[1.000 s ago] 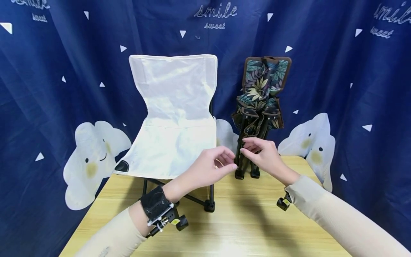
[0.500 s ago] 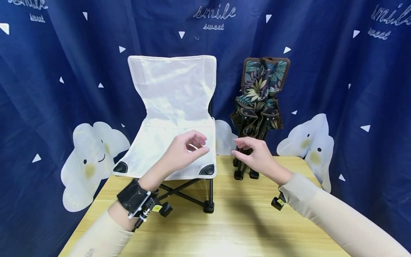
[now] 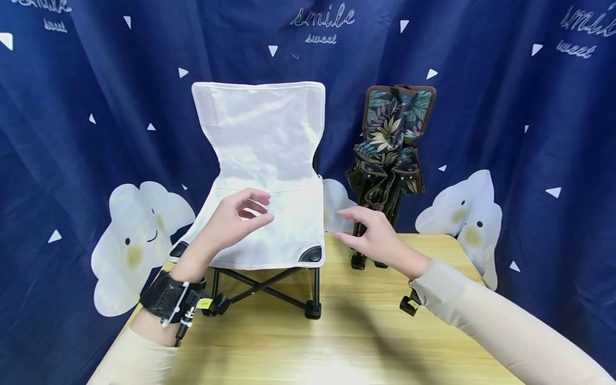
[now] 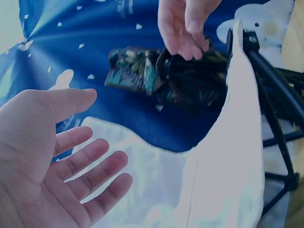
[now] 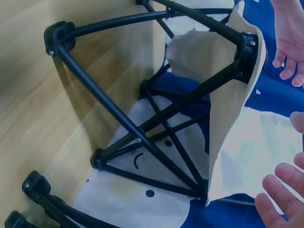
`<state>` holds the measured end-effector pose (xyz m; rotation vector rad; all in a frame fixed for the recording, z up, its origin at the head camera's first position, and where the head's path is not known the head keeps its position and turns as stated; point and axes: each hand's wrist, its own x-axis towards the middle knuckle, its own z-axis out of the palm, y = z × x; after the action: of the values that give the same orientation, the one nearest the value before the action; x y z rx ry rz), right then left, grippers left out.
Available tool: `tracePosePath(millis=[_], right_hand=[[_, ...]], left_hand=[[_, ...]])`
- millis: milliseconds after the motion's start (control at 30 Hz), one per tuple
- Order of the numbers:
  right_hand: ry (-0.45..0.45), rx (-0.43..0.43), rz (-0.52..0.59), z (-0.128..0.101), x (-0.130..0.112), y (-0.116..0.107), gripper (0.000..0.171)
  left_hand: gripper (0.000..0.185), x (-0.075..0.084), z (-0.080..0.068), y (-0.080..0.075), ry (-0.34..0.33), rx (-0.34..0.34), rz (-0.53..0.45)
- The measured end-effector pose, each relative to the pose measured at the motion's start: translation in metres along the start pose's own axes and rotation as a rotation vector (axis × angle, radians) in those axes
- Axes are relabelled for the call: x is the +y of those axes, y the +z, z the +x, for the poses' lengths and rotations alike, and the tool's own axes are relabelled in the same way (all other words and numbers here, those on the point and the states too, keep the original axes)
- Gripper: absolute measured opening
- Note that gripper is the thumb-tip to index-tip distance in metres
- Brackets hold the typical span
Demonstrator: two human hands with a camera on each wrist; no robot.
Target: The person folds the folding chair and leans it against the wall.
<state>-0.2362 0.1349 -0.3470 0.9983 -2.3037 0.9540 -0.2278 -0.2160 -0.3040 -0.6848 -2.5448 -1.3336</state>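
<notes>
The white folding chair (image 3: 262, 176) stood unfolded on the wooden table (image 3: 346, 342), at about 12 o'clock from the person. Its backrest rose upright at the rear. The seat faced the person, toward 6 o'clock, and its long axis ran vertically from the black crossed legs (image 5: 156, 128) to the top edge.

The left hand (image 3: 236, 216) hovered over the seat at about 11 o'clock, fingers loosely spread and holding nothing. The right hand (image 3: 370, 238) hung just beside the seat's front right corner at about 1 o'clock, fingers relaxed and apart, also empty. Contact with the fabric was not evident, though the head view left this uncertain. The hands flanked the seat, probably positioned to take it from both sides.

The folded leaf-print chair (image 3: 392, 155) stood upright behind the right hand, collapsed into a narrow vertical bundle against the blue curtain (image 3: 505, 107).
</notes>
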Motion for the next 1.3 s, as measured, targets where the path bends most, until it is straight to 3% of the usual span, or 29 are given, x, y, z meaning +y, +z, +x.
tracePosePath(millis=[667,933,1067,1300], right_hand=[[-0.105,-0.092,0.014,0.007,-0.022,0.018,0.054],[-0.083,-0.158,0.009,0.002,-0.03,0.024,0.055],[-0.081,-0.187,0.006,0.0,-0.032,0.028,0.056],[-0.102,-0.213,0.007,-0.003,-0.033,0.035,0.055]], left_hand=[[0.058,-0.045,-0.044,-0.061,-0.009,0.043,0.174],[0.056,-0.061,-0.064,-0.076,-0.022,0.054,0.18],[0.056,-0.07,-0.072,-0.079,0.02,0.066,0.182],[0.058,-0.087,-0.087,-0.082,-0.002,0.065,0.201]])
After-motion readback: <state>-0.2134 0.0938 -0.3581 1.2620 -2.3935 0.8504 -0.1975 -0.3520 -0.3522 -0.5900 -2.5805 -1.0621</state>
